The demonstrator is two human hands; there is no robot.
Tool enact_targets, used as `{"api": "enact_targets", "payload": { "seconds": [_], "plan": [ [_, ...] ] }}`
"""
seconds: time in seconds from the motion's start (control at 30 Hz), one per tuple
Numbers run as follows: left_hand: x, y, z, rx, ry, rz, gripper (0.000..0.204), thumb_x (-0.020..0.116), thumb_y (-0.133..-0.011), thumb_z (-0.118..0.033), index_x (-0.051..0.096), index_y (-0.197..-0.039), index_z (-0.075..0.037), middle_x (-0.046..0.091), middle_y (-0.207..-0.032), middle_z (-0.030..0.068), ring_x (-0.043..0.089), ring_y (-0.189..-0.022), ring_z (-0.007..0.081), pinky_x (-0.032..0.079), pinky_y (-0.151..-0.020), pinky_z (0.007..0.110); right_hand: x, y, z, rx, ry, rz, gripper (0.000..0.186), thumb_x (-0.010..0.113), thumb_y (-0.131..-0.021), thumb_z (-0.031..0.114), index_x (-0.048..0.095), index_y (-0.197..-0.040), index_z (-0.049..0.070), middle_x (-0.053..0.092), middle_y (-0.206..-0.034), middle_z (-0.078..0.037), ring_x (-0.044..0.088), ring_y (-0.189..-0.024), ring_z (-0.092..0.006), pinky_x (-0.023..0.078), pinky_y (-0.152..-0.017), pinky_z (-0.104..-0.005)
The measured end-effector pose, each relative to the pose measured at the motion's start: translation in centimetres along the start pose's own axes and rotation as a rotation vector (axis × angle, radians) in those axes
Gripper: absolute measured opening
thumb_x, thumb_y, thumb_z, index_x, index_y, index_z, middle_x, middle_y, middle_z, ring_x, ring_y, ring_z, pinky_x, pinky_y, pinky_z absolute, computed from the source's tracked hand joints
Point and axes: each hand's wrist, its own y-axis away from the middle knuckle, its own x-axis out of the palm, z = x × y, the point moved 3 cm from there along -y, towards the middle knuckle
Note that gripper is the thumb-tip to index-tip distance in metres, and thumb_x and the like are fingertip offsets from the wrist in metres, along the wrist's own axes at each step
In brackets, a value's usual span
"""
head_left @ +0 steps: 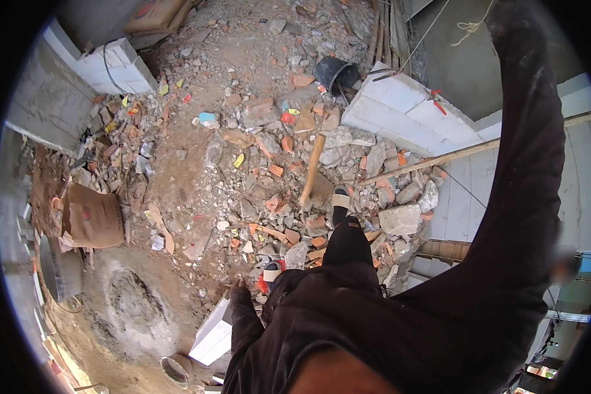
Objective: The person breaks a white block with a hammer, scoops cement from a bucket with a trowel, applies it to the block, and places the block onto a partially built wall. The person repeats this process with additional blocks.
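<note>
My right arm, in a dark sleeve, stretches up along the right side. My right hand [507, 14] is at the top edge by a pale string [471, 27]; its fingers are too dark and cut off to read. Low at my left side hangs my left hand [238, 287], just above a white block [213, 333]. Whether it touches the block is unclear, and its fingers are too small to make out. Beyond the right-hand rubble, a low wall of white blocks [407, 108] carries a red-handled tool [438, 102].
Broken brick and stone rubble [262, 131] covers the ground around my feet. A wooden handle [312, 169] stands before my foot. A plank [466, 151] slants across the right. A black bucket [335, 73], paper sack [92, 215], grey bucket [60, 268] and wet mortar [138, 305] lie around.
</note>
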Motion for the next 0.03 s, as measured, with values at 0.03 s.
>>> {"api": "enact_targets", "payload": {
  "seconds": [0.03],
  "plan": [
    [-0.81, -0.06, 0.44, 0.004, -0.077, -0.022, 0.039, 0.061, -0.080, -0.034, 0.060, -0.102, -0.001, 0.063, -0.091, 0.0098, 0.057, -0.087, 0.0194, 0.044, -0.078, 0.033, -0.46, -0.11, -0.81, 0.012, 0.047, 0.004, 0.021, 0.053, -0.077, 0.019, 0.063, -0.092, 0.008, 0.053, -0.080, -0.003, 0.044, -0.074, -0.0145, 0.034, -0.063, -0.0329]
  ]
}}
